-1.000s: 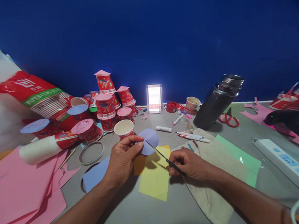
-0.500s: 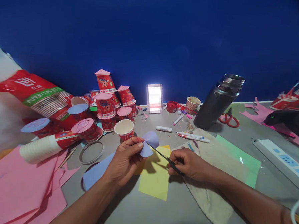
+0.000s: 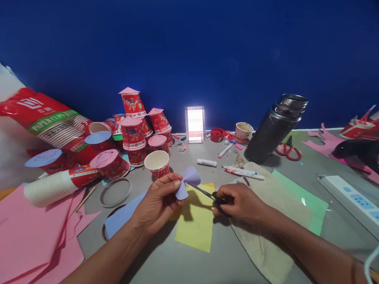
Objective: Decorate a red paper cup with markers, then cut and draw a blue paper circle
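Note:
Between thumb and fingers, my left hand [image 3: 162, 198] pinches a small light-purple paper piece [image 3: 191, 176] with a cut slit in it. My right hand [image 3: 239, 202] grips black-handled scissors [image 3: 208, 195], whose blades point left and reach the slit in the paper. Beneath both hands lies a yellow paper sheet [image 3: 196, 230]. An upright, open paper cup [image 3: 157, 161] stands just behind my left hand. Under my left forearm a blue paper sheet [image 3: 126, 213] is partly hidden. A beige cloth [image 3: 271, 256] lies beneath my right forearm.
Red paper cups [image 3: 133, 132] with paper tops are stacked at the back left, beside a bag of cups [image 3: 61, 123]. Pink sheets [image 3: 26, 239] cover the left. A dark flask [image 3: 273, 129], markers [image 3: 243, 173], red-handled scissors [image 3: 288, 151] and a power strip [image 3: 361, 203] stand or lie rightward.
The scissors' handles have spread and the blades have parted slightly. The purple paper has turned a little in my left hand, its lower flap now narrower. The view has shifted slightly.

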The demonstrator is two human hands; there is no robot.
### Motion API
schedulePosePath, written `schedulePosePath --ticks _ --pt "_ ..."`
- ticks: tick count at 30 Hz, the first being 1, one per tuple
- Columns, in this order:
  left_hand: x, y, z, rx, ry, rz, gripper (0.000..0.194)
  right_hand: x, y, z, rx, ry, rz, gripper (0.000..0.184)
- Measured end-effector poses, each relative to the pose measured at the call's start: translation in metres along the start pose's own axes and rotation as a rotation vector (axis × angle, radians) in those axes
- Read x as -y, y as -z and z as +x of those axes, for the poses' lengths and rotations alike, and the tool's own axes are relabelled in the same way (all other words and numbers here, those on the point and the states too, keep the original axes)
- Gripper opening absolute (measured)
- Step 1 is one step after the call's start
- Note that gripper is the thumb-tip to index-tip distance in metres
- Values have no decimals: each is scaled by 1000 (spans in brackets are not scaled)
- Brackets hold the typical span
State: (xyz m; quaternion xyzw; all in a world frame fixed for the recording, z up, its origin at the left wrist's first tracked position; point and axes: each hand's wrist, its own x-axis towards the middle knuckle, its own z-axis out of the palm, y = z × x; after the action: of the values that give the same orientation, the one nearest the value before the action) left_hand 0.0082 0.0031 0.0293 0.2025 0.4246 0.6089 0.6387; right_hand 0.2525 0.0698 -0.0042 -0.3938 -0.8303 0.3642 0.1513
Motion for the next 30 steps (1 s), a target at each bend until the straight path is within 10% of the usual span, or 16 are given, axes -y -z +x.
schedulePosePath --ticks 11,21,30 --pt "1 -2 -4 -43 -333 346 49 16 19 5 -39 -206 -450 11" --pt "6 -3 -4 13 -248 399 65 13 15 1 -90 -184 -550 17" --pt "11 -2 2 23 -158 365 73 4 26 4 -76 -165 -165 12"
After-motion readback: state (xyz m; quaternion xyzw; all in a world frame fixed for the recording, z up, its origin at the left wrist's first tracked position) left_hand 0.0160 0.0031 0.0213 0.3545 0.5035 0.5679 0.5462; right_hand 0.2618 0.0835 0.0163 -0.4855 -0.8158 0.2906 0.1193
